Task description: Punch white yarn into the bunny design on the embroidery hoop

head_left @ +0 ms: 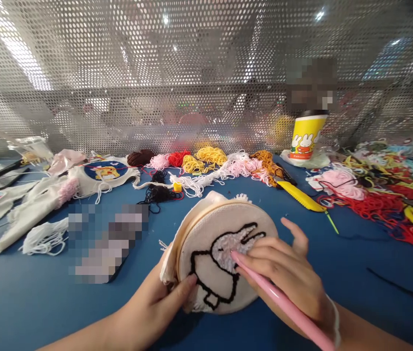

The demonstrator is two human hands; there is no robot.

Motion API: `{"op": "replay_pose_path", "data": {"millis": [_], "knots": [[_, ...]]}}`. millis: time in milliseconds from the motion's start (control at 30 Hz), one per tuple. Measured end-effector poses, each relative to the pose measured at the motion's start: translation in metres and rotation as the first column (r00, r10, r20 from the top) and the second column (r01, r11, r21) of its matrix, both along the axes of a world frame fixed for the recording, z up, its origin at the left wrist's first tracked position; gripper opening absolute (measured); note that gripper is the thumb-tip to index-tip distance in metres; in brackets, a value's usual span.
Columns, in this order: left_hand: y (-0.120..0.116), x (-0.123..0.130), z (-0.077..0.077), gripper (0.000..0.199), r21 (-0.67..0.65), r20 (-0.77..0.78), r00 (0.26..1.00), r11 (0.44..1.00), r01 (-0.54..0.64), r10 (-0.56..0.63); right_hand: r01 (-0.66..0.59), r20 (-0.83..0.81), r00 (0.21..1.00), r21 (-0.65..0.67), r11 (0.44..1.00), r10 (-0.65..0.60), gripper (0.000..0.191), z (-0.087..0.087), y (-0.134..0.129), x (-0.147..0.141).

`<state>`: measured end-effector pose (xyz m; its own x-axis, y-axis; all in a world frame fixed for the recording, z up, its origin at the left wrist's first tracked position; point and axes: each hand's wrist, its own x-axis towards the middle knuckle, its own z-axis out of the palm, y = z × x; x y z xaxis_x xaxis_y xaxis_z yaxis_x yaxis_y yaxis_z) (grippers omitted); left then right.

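Observation:
My left hand (162,297) is closed round the lower left side of a wooden embroidery hoop (182,239), thumb on the front. The hoop is tilted toward me. Stretched in it is cream cloth (265,219) with a rabbit figure outlined in thick black yarn. Pale yarn loops partly cover the rabbit's head (224,246); the body (214,273) is bare cloth inside its outline. A pink punch needle (275,295) is held in my right hand (290,278), its tip end against the rabbit's head. The needle point itself is hidden.
Yarn bundles (210,156) line the table's back before a perforated metal screen (192,58). A yellow rabbit-print cup (307,136) stands back right. A yellow cutter (299,196), green-tipped tool (332,223) and red yarn (378,209) lie right. Finished cloth pieces (100,173) and a blurred-out phone-like object (111,248) lie left.

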<state>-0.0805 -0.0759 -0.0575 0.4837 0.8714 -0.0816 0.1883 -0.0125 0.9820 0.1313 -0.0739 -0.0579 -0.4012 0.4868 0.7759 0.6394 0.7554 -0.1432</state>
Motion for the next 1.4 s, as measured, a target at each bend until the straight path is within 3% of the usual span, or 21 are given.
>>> {"op": "replay_pose_path", "data": {"millis": [233,467,800,1000,1200,1400], "knots": [[0.005,-0.001,-0.001,0.046,-0.030,0.057,0.998,1.000,0.005,-0.003,-0.203,-0.038,0.979,-0.108,0.973,0.200,0.015,0.000,-0.001,0.003],[0.009,-0.002,-0.004,0.045,-0.059,0.082,0.997,0.998,0.016,-0.011,-0.225,-0.204,0.962,-0.205,0.952,0.184,0.012,0.008,-0.004,0.004],[0.008,-0.005,-0.008,0.040,-0.029,0.032,0.999,0.999,-0.014,0.015,-0.289,-0.349,0.918,-0.266,0.920,0.187,0.020,0.002,-0.007,0.007],[0.007,-0.005,-0.008,0.038,-0.022,0.028,1.000,1.000,-0.014,0.014,-0.283,-0.344,0.921,-0.264,0.922,0.184,0.020,0.000,-0.007,0.007],[0.005,-0.005,-0.007,0.040,0.040,0.018,1.000,0.999,0.005,-0.005,-0.232,-0.233,0.953,-0.154,0.961,0.193,0.017,0.004,-0.003,0.002],[0.004,-0.003,-0.002,0.043,0.172,-0.028,1.000,0.985,0.019,-0.014,-0.201,-0.129,0.974,-0.130,0.971,0.184,0.020,0.002,-0.005,-0.002]]}}
